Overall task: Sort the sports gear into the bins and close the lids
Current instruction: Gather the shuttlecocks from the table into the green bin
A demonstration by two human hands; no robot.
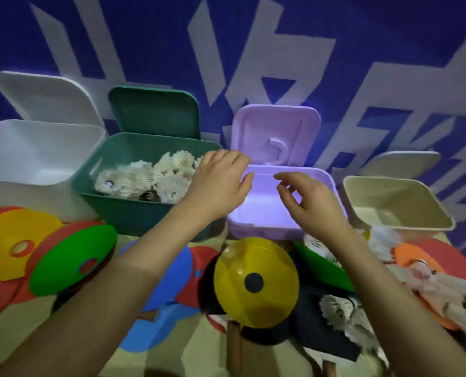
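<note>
Hovering over the purple bin (286,219), both hands hold nothing: left hand (221,180) flat with fingers spread over the gap between the green bin (134,213) and the purple one, right hand (310,200) loosely curled above the purple bin's opening, fingers apart.

Four bins in a row at the back, all lids up: white bin (36,170), green, purple, beige bin (395,208). Green bin holds a pile of white shuttlecocks (147,178); its right part is hidden behind the left wrist. Purple bin interior is washed out by glare, can't tell what's in it. White bin is cut off at the left edge; a dark object at its left rim is too cropped to identify.

In front: flat cones, yellow cone (6,240), green cone (71,257), blue cone (161,295) partly under the left forearm, and a yellow dome cone (256,281) in the centre. More shuttlecocks (343,311) lie at right, blurred, on a dark mat (321,333). The orange cone (411,257) is mostly covered.

Blue banner (362,50) behind carries large white characters, cropped and distorted, not readable.
</note>
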